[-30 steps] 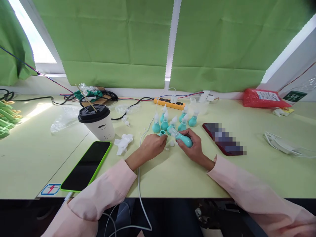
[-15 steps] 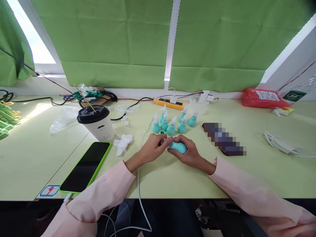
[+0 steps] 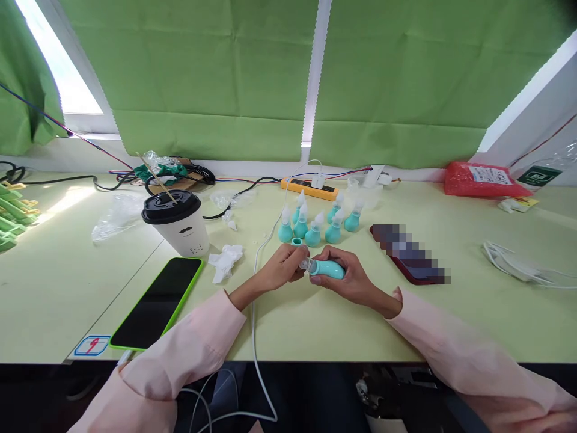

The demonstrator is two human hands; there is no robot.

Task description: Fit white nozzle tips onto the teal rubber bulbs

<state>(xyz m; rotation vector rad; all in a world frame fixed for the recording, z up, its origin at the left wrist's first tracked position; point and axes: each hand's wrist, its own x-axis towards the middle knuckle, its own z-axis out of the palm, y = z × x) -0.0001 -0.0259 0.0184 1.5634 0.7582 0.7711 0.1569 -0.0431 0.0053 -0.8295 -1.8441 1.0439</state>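
Observation:
My right hand (image 3: 356, 278) is closed around a teal squeeze bulb (image 3: 330, 270) that lies sideways above the table. A clear nozzle (image 3: 308, 263) shows at the bulb's left end, and my left hand (image 3: 282, 269) pinches its outer part; its tip is hidden by the fingers. Together they look like a nasal aspirator. Just beyond my hands, several teal aspirators (image 3: 312, 236) stand upright with frosted tips. In front of them is a teal bulb with an open mouth (image 3: 296, 242) and no tip on it.
A lidded paper cup (image 3: 184, 231), crumpled tissue (image 3: 225, 263) and a green-edged phone (image 3: 157, 304) lie left. A white cable (image 3: 253, 313) runs past my left wrist. Rightward are a dark red phone (image 3: 408, 255) and a white mask (image 3: 514, 263). An orange power strip (image 3: 309, 189) sits behind.
My hands have drawn slightly apart, the right one shifting a little right with the bulb. More of the clear nozzle shows between them, where my left fingers covered it before.

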